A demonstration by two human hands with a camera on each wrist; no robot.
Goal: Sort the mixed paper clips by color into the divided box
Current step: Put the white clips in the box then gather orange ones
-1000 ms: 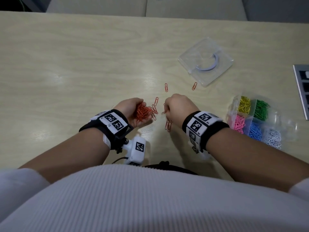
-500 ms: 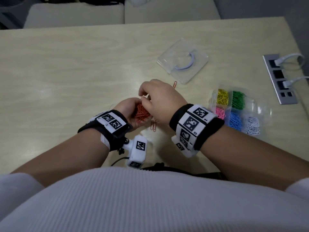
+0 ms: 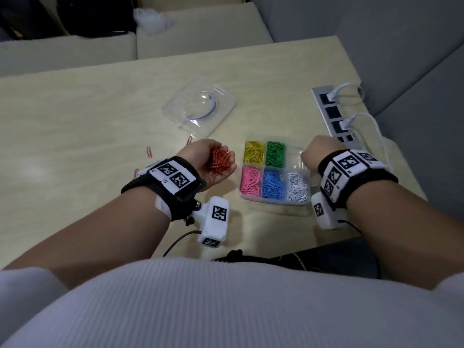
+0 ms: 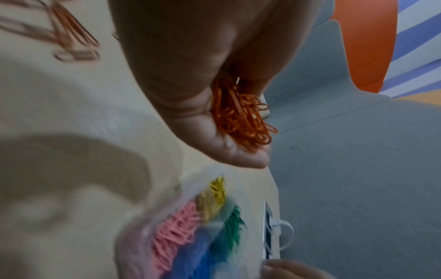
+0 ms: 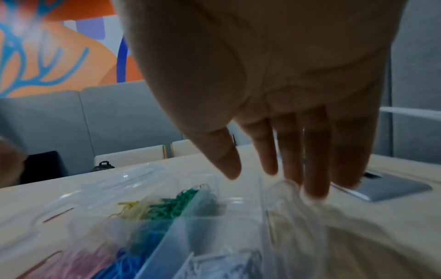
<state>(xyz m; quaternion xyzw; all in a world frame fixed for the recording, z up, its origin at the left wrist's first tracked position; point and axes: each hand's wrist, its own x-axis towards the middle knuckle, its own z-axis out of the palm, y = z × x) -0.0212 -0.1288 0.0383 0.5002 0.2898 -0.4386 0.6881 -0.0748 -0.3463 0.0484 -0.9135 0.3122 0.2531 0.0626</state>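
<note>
My left hand (image 3: pixel 208 159) cups a bunch of orange paper clips (image 3: pixel 219 162), fingers curled round them, just left of the divided box (image 3: pixel 272 200) on the bench (image 3: pixel 75 121). My right hand (image 5: pixel 274 85) hovers over the box's right end, fingers (image 5: pixel 315 160) straight, holding nothing. A few orange clips (image 3: pixel 149 152) lie loose on the bench.

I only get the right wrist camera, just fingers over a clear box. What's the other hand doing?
Observer: The left hand holds a bunch of orange paper clips in its curled palm.
Operator: Are any orange ones on the table?
Observer: Yes, a few loose orange clips lie on the table, left of that hand.
Operator: Is the bunch over the box?
Observer: No, the hand is left of the divided box, nearest the yellow clips.
</note>
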